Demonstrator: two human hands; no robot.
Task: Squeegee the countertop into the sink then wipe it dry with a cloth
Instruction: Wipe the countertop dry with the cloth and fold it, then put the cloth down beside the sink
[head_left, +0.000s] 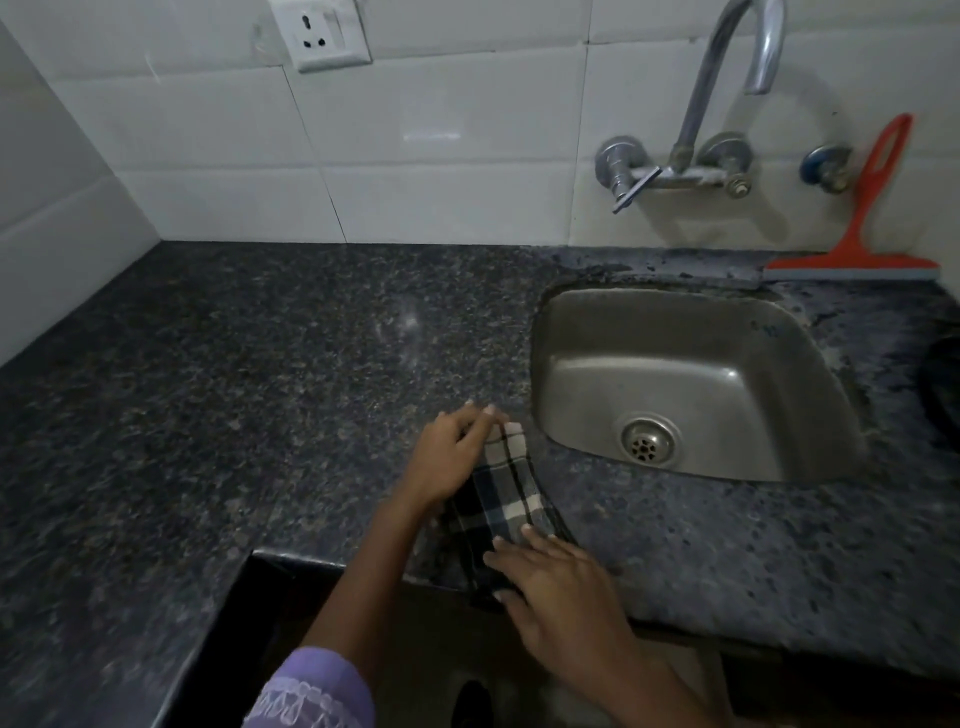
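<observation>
Currently, a folded black-and-white checked cloth (501, 499) lies on the dark speckled granite countertop (234, 374), just left of the rectangular stainless steel sink (691, 384) and reaching to the counter's front edge. The left hand (452, 457) grips the cloth's far end, fingers curled over its fold. The right hand (561, 587) presses flat on the near end, fingers spread, not closed around it. An orange plastic squeegee (865, 228) stands upright against the white tiled wall (415, 156) behind the sink, blade down on the counter, well apart from both hands.
</observation>
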